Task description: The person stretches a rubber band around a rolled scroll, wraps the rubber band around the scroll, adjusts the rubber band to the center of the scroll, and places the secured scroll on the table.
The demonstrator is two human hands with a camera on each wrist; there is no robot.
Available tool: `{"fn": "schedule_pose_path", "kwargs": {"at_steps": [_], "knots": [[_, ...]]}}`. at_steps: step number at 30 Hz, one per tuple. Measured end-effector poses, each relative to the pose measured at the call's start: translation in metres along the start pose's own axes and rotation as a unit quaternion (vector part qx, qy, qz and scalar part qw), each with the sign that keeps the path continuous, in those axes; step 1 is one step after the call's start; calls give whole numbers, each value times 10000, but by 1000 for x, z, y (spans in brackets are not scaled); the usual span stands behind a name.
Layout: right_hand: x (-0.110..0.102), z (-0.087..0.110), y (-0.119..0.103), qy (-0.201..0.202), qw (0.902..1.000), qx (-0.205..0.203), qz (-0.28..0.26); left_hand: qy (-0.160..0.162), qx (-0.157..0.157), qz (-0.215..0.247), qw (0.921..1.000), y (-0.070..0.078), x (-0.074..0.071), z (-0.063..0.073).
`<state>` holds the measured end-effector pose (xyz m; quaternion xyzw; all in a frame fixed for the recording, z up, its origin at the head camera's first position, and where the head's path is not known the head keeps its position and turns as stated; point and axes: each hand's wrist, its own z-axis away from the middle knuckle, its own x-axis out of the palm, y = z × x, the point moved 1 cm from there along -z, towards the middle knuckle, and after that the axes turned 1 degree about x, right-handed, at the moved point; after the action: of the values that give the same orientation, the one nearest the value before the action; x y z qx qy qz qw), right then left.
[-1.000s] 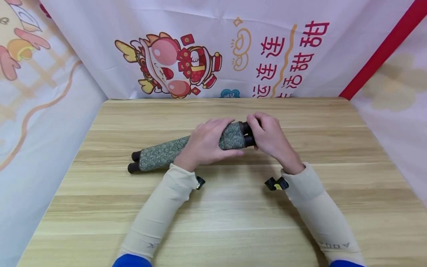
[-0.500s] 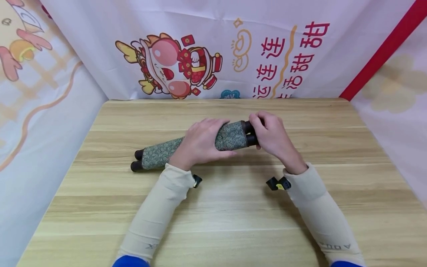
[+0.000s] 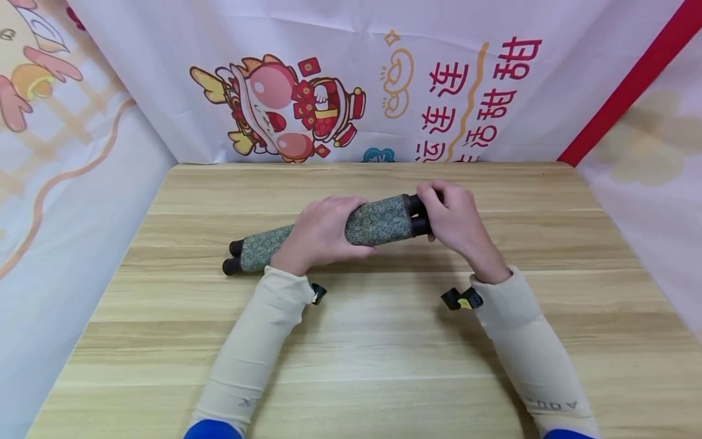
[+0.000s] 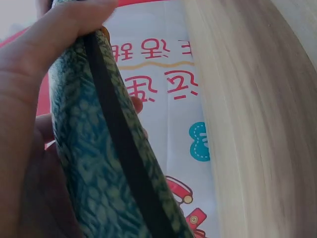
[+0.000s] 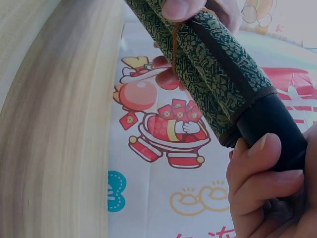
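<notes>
A rolled scroll point(image 3: 384, 221) in green patterned brocade lies slantwise between both hands, with paired dark roller ends point(image 3: 233, 265) poking out at the left. The left hand point(image 3: 320, 235) grips its middle from above, thumb on the near side. At the far right end, the right hand point(image 3: 452, 216) curls its fingers round the dark rollers, partly hiding them. A thin orange-brown cord point(image 5: 175, 47) crosses the brocade in the right wrist view. Along the scroll point(image 4: 84, 148) runs a dark strip point(image 4: 121, 134) in the left wrist view.
The wooden table point(image 3: 351, 366) stretches under the arms. A white printed cloth point(image 3: 329, 36) with cartoon figures and red characters hangs behind it, and more printed cloth point(image 3: 71, 183) flanks the left side. Small black cameras point(image 3: 460, 299) sit at the wrists.
The scroll has shifted to the right and slightly away, the right hand moving with its end. The left hand has slid left along the brocade.
</notes>
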<state>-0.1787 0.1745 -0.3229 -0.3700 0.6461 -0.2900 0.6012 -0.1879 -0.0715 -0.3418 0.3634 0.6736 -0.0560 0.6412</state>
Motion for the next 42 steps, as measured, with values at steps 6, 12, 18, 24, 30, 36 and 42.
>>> {"fn": "schedule_pose_path", "kwargs": {"at_steps": [6, 12, 18, 24, 30, 36, 42], "knots": [[-2, 3, -4, 17, 10000, -70, 16, 165, 207, 78, 9996, 8, 1, -1], [-2, 2, -3, 16, 10000, -85, -26, 263, 271, 257, 9990, 6, 4, -3], [-3, -1, 1, 20, 10000, -38, -51, 158, 166, 121, 9997, -3, 4, -2], [-4, -1, 3, 15, 10000, 5, -65, -88, 20, -59, 9999, -6, -2, 0], [-5, -1, 3, -5, 9999, 46, -98, 11, 143, -71, 9999, -1, -1, 0], [-7, 0, 0, 23, 9999, 49, -104, 309, 484, 292, 9979, 3, 6, -4], [-13, -2, 2, 120, 9999, 75, -72, 252, 228, 8, 9994, -8, 2, -1]]}}
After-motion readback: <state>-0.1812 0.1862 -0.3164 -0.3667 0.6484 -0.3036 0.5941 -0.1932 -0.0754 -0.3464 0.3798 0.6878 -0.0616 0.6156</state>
